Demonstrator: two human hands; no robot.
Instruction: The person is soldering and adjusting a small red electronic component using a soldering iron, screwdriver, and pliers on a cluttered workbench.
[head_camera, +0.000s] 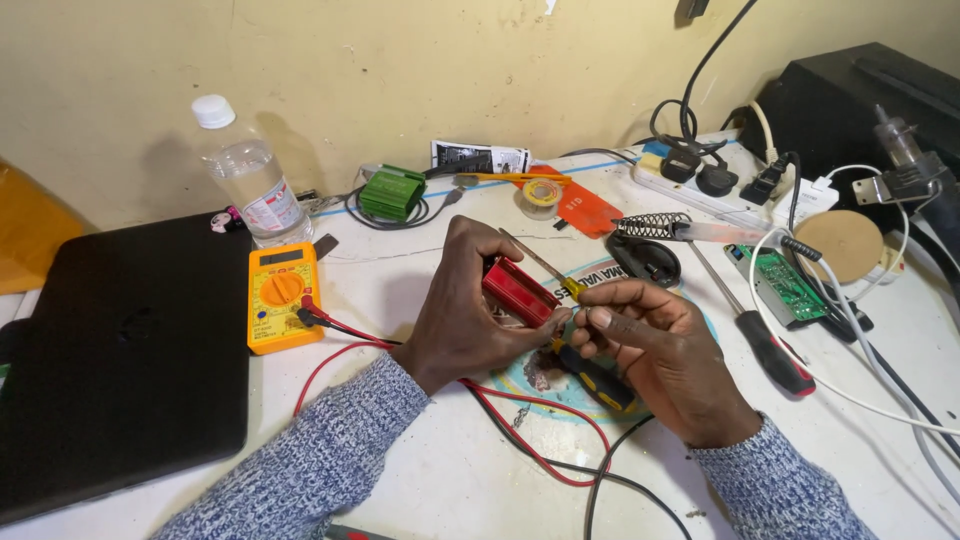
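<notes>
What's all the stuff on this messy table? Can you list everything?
red box: 1, red, held in the left hand
small screwdriver: 1, yellow and black, in the right hand
meter: 1, yellow, left of the hands
laptop: 1, black, shut, far left
water bottle: 1, clear with white cap, behind the meter
green block: 1, green, near the wall
big screwdriver: 1, red and black handle, right of the hands
circuit board: 1, green, right side
power strip: 1, white, back right
left hand: 1, gripping the red box
right hand: 1, gripping the small screwdriver
</notes>
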